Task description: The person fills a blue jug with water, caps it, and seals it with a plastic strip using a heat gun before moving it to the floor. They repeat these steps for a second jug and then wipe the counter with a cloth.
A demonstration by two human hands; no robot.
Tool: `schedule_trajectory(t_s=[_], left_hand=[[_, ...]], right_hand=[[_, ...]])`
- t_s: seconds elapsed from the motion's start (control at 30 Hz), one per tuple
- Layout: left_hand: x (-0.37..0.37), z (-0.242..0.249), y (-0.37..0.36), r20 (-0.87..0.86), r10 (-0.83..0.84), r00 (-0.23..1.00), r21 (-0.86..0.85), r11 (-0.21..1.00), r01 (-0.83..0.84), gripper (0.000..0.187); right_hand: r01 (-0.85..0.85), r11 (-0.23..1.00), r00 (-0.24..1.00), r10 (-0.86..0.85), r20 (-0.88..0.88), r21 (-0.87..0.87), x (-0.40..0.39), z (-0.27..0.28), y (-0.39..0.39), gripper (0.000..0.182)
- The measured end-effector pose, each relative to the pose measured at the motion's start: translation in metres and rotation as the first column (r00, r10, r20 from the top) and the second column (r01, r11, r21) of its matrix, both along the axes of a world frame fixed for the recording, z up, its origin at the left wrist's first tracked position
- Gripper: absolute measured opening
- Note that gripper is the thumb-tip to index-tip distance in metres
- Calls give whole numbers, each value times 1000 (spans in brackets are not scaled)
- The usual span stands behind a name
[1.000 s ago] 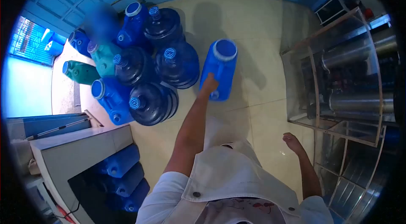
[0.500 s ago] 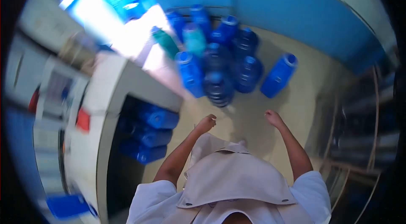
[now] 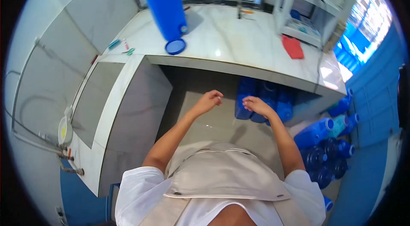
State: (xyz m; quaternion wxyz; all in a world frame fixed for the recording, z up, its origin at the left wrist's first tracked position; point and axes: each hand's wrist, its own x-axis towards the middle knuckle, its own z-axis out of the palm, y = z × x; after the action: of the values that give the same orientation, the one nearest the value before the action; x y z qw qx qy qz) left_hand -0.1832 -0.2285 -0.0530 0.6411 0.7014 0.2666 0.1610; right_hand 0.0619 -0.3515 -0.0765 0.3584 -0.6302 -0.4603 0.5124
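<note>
My left hand [image 3: 208, 102] is raised in front of the apron, its fingers loosely curled and apart, holding nothing. To its right, my right hand [image 3: 257, 105] hangs in the air with its fingers spread and no object in them. Beyond both hands, a tall blue container [image 3: 164, 6] stands on the marble counter [image 3: 226, 34], with a round blue lid [image 3: 175, 46] beside its base. Under the counter, several blue jugs [image 3: 268, 93] stand behind my right hand. Neither hand touches anything.
A red cloth [image 3: 292, 47] lies near a white shelf [image 3: 301, 32] on the counter. Green scissors [image 3: 129, 51] are at the left. A sink basin [image 3: 96, 98] is set in the left counter. Several blue bottles [image 3: 315, 134] stand on the floor at right.
The view has swung from the floor bottles to the counter, with the bottles now at the right. My hands have come closer together, with nothing taken hold of.
</note>
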Motion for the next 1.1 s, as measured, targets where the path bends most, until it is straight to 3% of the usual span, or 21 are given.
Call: schedule_trajectory(t_s=[0.07,0.13,0.17,0.23,0.3,0.37,0.47,0.5,0.6,0.67,0.7,0.83,0.87,0.93,0.97,1.03,1.1], left_hand=[[-41,12,44,58,92,994,23,995,-93,20],[-63,21,81,79,244,967,273,927,-256,18],[-72,25,102,80,265,961,267,923,-277,18],[-83,36,146,133,446,885,553,708,-440,16],[-84,43,204,118,528,841,614,626,-480,16],[-84,34,243,102,605,790,665,549,-506,16],[-64,22,320,61,601,797,826,418,-378,20],[-57,32,336,-35,638,769,822,456,-341,21],[-59,47,387,120,695,709,808,346,-476,20],[-85,49,424,261,759,597,619,343,-707,19],[-101,54,446,297,762,575,624,301,-721,19],[-141,80,529,295,798,526,285,453,-845,29],[-144,86,552,295,789,539,289,464,-837,29],[-144,97,599,373,798,474,37,497,-867,39],[-141,104,624,375,788,489,37,515,-856,39],[-129,111,680,423,739,524,7,576,-818,49],[-111,119,726,454,675,582,54,631,-774,54]], right_hand=[[-98,993,993,102,-65,62,-29,25,73,26],[-120,990,989,126,-72,80,-39,46,131,27],[-114,986,987,127,-102,119,-42,50,163,28],[-113,980,988,128,-85,165,-42,59,222,28],[-108,973,989,126,-77,206,-43,61,281,28],[-172,918,983,137,121,357,-43,58,335,26],[-187,913,976,133,171,362,-46,57,420,22],[-153,928,983,108,148,339,-48,65,445,20],[12,889,1000,-16,3,458,-55,94,501,21],[96,859,995,-71,-69,503,-56,108,523,22],[139,835,990,-104,-96,532,-58,114,531,26],[332,756,943,-266,-199,564,-72,120,552,42],[345,750,938,-279,-203,564,-79,117,554,42],[326,754,942,-311,-128,570,-97,109,551,51],[341,747,935,-330,-127,571,-107,107,547,51],[373,827,906,-228,-355,420,-131,113,538,61],[397,829,887,-236,-397,394,-142,117,541,64]])
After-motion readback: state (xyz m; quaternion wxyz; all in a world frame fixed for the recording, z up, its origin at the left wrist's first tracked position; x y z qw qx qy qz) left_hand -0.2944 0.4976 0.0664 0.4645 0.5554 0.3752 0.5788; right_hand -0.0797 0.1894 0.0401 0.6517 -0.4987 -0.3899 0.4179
